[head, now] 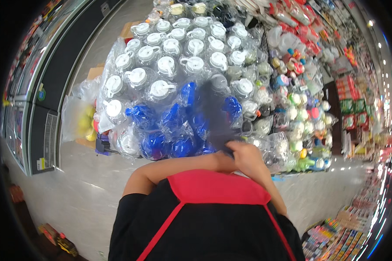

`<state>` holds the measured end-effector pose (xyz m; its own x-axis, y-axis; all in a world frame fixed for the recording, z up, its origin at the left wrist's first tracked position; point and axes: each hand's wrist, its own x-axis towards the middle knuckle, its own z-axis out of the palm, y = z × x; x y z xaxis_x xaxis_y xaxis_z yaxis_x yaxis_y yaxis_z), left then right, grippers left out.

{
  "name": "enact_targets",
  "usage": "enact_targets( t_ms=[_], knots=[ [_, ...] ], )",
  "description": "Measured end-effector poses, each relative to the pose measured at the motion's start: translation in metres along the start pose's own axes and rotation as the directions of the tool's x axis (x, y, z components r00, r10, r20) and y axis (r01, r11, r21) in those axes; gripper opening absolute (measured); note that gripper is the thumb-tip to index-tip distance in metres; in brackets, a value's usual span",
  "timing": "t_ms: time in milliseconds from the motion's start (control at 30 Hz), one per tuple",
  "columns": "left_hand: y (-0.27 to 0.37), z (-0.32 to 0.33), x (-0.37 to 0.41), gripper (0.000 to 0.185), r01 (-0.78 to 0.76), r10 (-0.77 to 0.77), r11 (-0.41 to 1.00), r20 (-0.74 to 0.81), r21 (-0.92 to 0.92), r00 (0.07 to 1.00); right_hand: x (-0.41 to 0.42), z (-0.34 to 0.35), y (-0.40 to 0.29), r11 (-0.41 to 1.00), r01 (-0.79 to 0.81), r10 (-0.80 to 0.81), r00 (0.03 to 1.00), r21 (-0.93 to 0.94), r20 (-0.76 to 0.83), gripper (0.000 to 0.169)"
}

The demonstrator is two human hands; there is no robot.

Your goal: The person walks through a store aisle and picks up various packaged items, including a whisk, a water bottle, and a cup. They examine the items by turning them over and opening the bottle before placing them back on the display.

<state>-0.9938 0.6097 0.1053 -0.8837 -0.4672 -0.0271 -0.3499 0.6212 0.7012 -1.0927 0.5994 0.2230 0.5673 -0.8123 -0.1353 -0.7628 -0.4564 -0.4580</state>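
Both bare hands meet in front of the red apron, at the near edge of a display of plastic-wrapped bottles. My right hand (246, 155) is closed on the lower end of a dark grey, motion-blurred item (215, 117), perhaps a cloth, that stretches over the bottles. My left hand (227, 161) lies against my right one and is partly hidden behind it, so its fingers do not show clearly. Beyond them are wrapped bottles with blue lids (183, 146) and, further back, many with white handled lids (195, 64).
A black-framed refrigerated cabinet (40, 120) runs along the left. Wrapped bottles with coloured caps (297, 112) fill the display's right side. At its left corner hangs a clear bag with yellow items (86, 122). Low shelves with colourful packets (336, 243) stand at lower right.
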Motion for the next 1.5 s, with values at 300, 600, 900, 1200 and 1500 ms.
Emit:
enact_targets(
  t_ms=[300, 600, 900, 1200, 1500],
  knots=[
    [-0.005, -0.001, 0.0, 0.019, -0.118, 0.12, 0.946, 0.013, 0.302, 0.993, -0.05, -0.121, 0.024, 0.872, 0.479, 0.264, -0.285, 0.102, -0.922, 0.029],
    [-0.025, 0.009, 0.001, 0.021, -0.166, 0.159, 0.971, 0.054, 0.172, 0.986, -0.067, -0.121, 0.045, 0.124, -0.863, -0.289, 0.442, -0.491, -0.849, 0.039],
    [-0.032, 0.022, 0.005, 0.014, -0.143, 0.121, 0.972, 0.125, 0.187, 0.985, -0.138, -0.16, 0.025, 0.94, -0.31, -0.299, -0.536, -0.145, -0.789, 0.025],
    [-0.004, -0.003, -0.008, 0.013, -0.055, 0.047, 0.992, -0.069, -0.115, 0.997, -0.07, 0.034, 0.112, 0.862, -0.487, 0.457, 0.867, -0.14, -0.199, 0.032],
    [-0.028, 0.015, 0.006, 0.015, -0.132, 0.087, 0.946, 0.159, 0.298, 0.983, -0.137, -0.134, 0.04, 0.963, 0.238, 0.053, -0.633, -0.129, -0.772, 0.013]
  ],
)
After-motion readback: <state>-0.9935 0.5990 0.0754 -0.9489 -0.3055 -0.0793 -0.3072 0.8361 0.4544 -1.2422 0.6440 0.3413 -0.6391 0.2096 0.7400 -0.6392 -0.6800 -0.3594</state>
